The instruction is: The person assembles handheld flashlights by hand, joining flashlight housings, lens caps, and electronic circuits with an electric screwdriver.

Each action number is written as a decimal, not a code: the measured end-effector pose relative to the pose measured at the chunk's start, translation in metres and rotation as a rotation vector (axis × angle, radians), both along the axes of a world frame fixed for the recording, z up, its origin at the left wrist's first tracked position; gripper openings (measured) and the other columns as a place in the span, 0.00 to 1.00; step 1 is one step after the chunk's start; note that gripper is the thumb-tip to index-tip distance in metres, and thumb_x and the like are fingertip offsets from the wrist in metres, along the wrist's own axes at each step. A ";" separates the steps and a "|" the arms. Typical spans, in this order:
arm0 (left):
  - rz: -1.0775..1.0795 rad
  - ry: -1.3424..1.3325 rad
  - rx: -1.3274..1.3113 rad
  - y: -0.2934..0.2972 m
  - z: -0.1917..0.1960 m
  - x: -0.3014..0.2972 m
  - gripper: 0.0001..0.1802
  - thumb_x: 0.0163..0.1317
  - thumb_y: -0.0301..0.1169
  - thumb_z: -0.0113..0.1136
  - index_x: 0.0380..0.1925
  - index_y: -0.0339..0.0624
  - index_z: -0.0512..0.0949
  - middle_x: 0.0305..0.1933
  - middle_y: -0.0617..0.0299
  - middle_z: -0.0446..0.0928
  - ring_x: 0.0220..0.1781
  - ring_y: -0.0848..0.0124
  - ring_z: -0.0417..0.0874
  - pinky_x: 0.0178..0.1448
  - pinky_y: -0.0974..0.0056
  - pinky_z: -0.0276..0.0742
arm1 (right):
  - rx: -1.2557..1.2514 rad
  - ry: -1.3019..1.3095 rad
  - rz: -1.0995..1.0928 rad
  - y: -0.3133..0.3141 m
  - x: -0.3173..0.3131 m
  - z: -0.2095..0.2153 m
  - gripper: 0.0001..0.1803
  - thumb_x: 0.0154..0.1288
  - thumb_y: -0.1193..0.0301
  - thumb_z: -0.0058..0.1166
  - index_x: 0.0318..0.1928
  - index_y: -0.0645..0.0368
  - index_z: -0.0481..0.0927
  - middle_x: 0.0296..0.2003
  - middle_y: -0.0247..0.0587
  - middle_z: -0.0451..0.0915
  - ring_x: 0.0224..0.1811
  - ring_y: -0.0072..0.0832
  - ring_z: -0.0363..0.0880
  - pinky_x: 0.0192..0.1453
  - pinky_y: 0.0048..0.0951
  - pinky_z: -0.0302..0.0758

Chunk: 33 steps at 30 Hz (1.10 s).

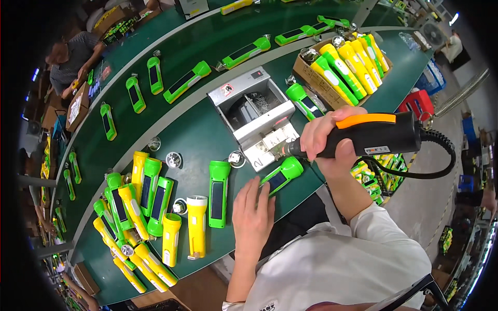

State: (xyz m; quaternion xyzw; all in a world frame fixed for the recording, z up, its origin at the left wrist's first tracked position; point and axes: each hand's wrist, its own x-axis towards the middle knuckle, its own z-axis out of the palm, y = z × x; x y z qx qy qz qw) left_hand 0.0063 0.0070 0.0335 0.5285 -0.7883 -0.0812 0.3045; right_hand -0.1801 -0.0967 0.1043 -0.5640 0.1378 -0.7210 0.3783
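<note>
My right hand (332, 140) grips a black electric screwdriver with an orange top (376, 135); its tip points left, next to the grey screw feeder box (254, 111). My left hand (252, 210) lies flat on the green table, fingers on the near end of a green flashlight (282, 174) that sits just under the screwdriver tip. Another green flashlight (218, 193) and a yellow one (196, 225) lie to the left of that hand.
A pile of yellow and green flashlights (137, 207) lies at the left. A cardboard box (316, 83) at the back right holds more. Green flashlights (187, 81) ride the conveyor belt behind. Silver reflectors (173, 159) lie loose. Another person (72, 59) works at far left.
</note>
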 end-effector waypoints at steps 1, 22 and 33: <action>-0.004 0.000 0.001 -0.003 -0.002 -0.002 0.21 0.59 0.25 0.69 0.53 0.36 0.80 0.61 0.50 0.77 0.62 0.52 0.78 0.62 0.52 0.77 | 0.000 0.019 0.003 -0.001 0.000 -0.001 0.26 0.76 0.50 0.54 0.57 0.57 0.63 0.24 0.35 0.71 0.18 0.25 0.72 0.27 0.31 0.74; -0.075 0.114 0.008 -0.032 -0.009 -0.012 0.25 0.53 0.31 0.76 0.51 0.35 0.82 0.44 0.55 0.83 0.44 0.57 0.84 0.46 0.55 0.82 | 0.336 0.225 -0.010 -0.027 0.033 0.038 0.10 0.67 0.79 0.59 0.45 0.68 0.74 0.18 0.34 0.73 0.13 0.19 0.70 0.18 0.23 0.69; -0.067 0.140 0.011 -0.031 -0.014 -0.011 0.22 0.55 0.33 0.75 0.48 0.36 0.84 0.44 0.57 0.82 0.43 0.60 0.84 0.44 0.57 0.81 | 0.397 0.255 0.002 -0.002 0.020 0.013 0.14 0.69 0.75 0.56 0.50 0.69 0.69 0.17 0.37 0.72 0.12 0.22 0.69 0.19 0.25 0.68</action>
